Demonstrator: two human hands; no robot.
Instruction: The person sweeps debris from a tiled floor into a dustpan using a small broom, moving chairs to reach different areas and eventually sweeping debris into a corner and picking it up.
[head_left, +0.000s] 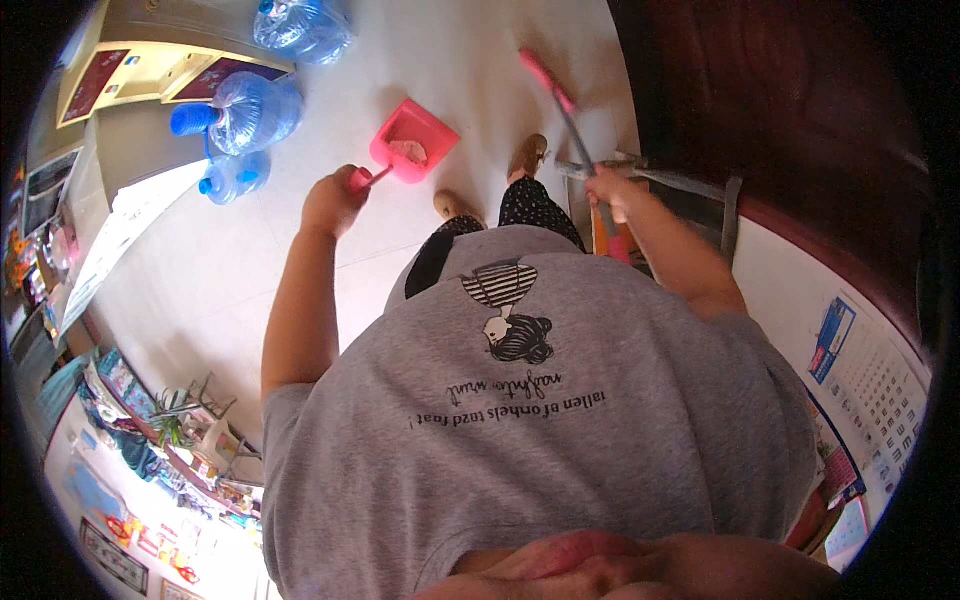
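My left hand (332, 201) is closed around the pink grip of a long-handled dustpan. The pan of the pink dustpan (435, 142) rests on or just above the pale floor, with whitish debris inside. My right hand (615, 193) grips the grey handle of a broom (574, 135). Its narrow pink head (536, 69) lies out ahead, to the right of the dustpan and apart from it, and its pink handle end sits near my waist. Between the two tools are my feet in brown shoes (529, 152).
Large blue plastic water bottles (259, 112) stand on the floor at the upper left, beside a cream cabinet (142, 71). A wooden chair or stool (729, 217) is close at my right, by a dark red panel (780, 97). A plant (171, 420) is at the lower left.
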